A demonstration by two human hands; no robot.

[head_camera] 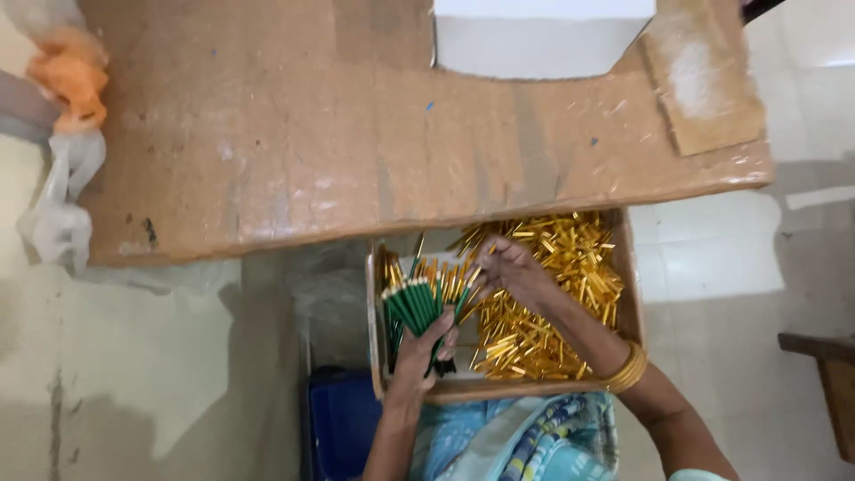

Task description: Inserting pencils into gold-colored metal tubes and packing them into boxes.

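Observation:
My left hand grips a bundle of green sticks with pale tips, held fanned over a cardboard box. My right hand reaches into the box among a heap of small gold tubes, fingers pinched on a few of them near the bundle's top. More gold-capped green sticks lie at the box's left side. A gold bangle sits on my right wrist.
A brown cardboard-covered tabletop spans the upper frame, with a white box at its far edge. An orange and white plastic bag hangs at left. A blue crate stands below the box. Pale tiled floor lies to the right.

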